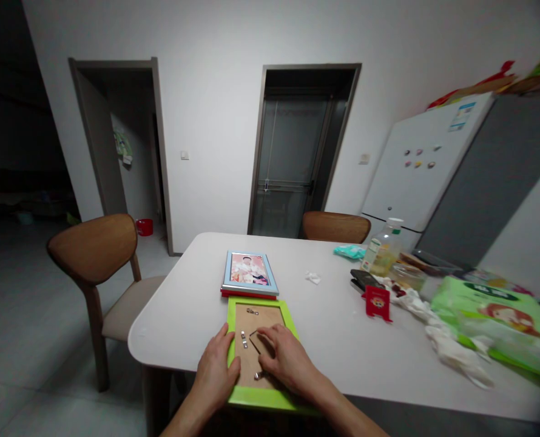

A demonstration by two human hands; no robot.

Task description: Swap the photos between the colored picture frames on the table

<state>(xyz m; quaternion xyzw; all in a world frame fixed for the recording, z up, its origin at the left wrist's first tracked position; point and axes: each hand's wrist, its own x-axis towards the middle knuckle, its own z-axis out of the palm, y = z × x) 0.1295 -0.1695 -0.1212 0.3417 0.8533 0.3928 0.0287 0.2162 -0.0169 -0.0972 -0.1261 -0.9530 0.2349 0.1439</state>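
A lime-green picture frame (265, 397) lies face down at the table's near edge, its brown backing board (249, 358) showing small metal fittings (244, 340). My left hand (218, 367) grips the frame's left edge, thumb on top. Over the right part of the board, my right hand (284, 359) has its fingers bent around a thin dark piece, perhaps a wire stand, that rises from the board. Just beyond the green frame, a light-blue framed photo (250, 271) rests on a red frame (249, 294).
White table (329, 340) bears crumpled tissue (312, 277), a red card-like item (378, 303), a dark phone-like object (364, 280), a bottle (381, 249) and a green tissue pack (497, 309). Wooden chairs stand at left (94, 249) and behind (337, 227).
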